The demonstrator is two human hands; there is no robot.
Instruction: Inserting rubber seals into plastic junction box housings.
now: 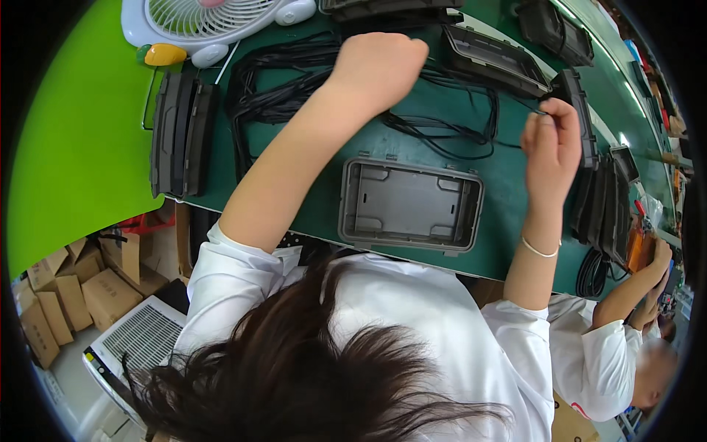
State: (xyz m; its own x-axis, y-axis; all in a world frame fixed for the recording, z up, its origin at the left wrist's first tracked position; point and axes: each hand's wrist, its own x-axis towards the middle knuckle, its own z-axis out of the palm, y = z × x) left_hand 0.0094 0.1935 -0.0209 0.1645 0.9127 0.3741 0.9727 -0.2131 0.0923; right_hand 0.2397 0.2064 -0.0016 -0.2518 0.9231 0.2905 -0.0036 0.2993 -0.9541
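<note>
The left hand [383, 66] is curled into a loose fist over the tangle of thin black rubber cord [294, 92]; its fingers are turned away, so I cannot tell whether they grip a strand or only rest there. The right hand [551, 144] is raised at the far side of the bench, thumb and forefinger pinched together on what looks like one thin strand of that cord, though the line is too fine to follow far. A slim pale bracelet [540, 250] circles that wrist.

Between the two forearms, on the dark green bench mat [508, 177], lies an open grey plastic rectangular tray-shaped housing [409, 204], hollow side up, near the front edge. Black plastic housings of the same shape [180, 132] stand on edge in a row to the left, more [600, 199] stand to the right, and another [493, 60] lies beyond the cord. A white desk fan [210, 22] is cut off at the top edge.

The person's dark hair [294, 376] and white sleeves hide the bench's near edge. At lower right another worker's hands [655, 269] are partly hidden. Brown cardboard boxes [74, 295] sit on the floor at left.
</note>
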